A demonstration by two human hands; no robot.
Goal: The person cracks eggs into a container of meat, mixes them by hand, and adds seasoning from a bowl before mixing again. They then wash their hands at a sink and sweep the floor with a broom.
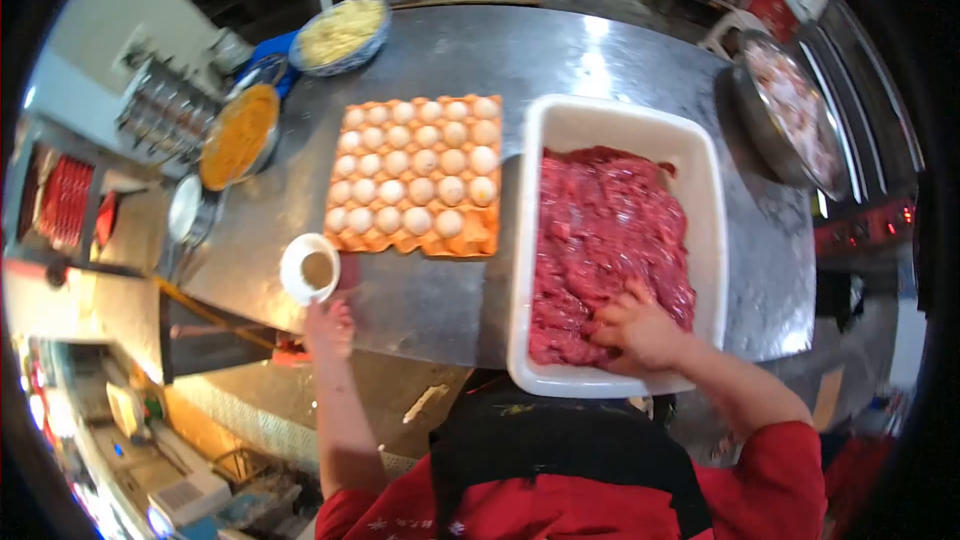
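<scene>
Holding bowl (292, 270) in left hand (331, 330), right (636, 332) touching meat (612, 230)

The white bowl (290, 268) holds brown contents (317, 270) — too small to identify.

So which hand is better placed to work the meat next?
Likely the right hand: it touches the meat inside the white tub, while the left hand holds the white bowl.

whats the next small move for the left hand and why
Probably move the small white bowl toward the white tub: the left hand is at the bowl's near edge, something brown sits inside it, and the right hand touches the raw meat in the tub.
</scene>
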